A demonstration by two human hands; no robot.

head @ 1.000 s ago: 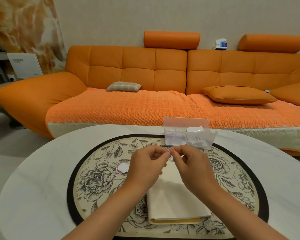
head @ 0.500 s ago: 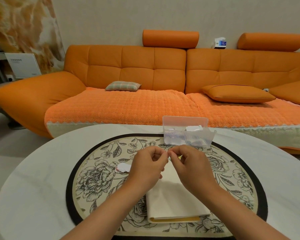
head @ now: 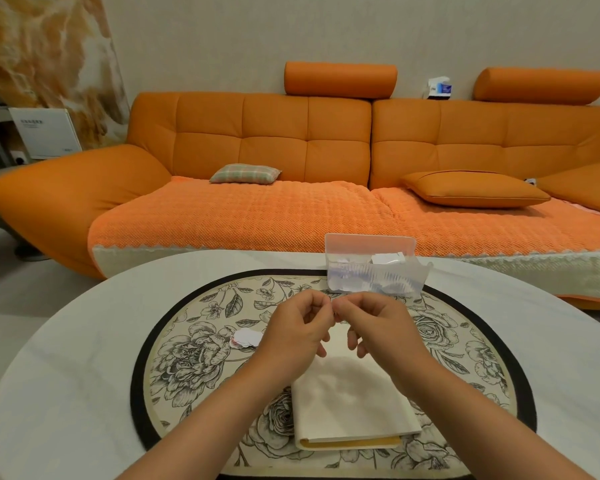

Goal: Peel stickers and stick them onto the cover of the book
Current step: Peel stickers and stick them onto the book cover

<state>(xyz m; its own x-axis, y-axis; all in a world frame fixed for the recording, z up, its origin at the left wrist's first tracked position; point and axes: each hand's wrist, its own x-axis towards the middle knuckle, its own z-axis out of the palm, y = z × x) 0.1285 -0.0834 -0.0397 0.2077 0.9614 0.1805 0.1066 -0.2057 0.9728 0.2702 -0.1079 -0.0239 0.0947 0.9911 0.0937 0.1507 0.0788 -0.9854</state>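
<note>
The cream-covered book [head: 350, 407] lies shut on the floral mat [head: 194, 351], nearest the person, its cover bare where it shows. Above its far end the left hand [head: 297, 336] and right hand [head: 378, 329] meet fingertip to fingertip. Each grip is narrow: thumb and forefinger pinch a small sticker [head: 333, 307] that is mostly hidden, so I cannot tell which side holds the backing. The step looks like the peel itself. To do it well, one grip should hold the backing steady while the other lifts a corner with a nail and draws it back low and slowly, touching only the edge to spare the glue. Then lower it onto the cover, one edge first, and smooth outward. A small heap of white paper scraps [head: 245, 338] lies on the mat left of the hands. The clear plastic box [head: 371, 271] of further pieces stands beyond, at the mat's far rim on the white desk [head: 66, 358].
</note>
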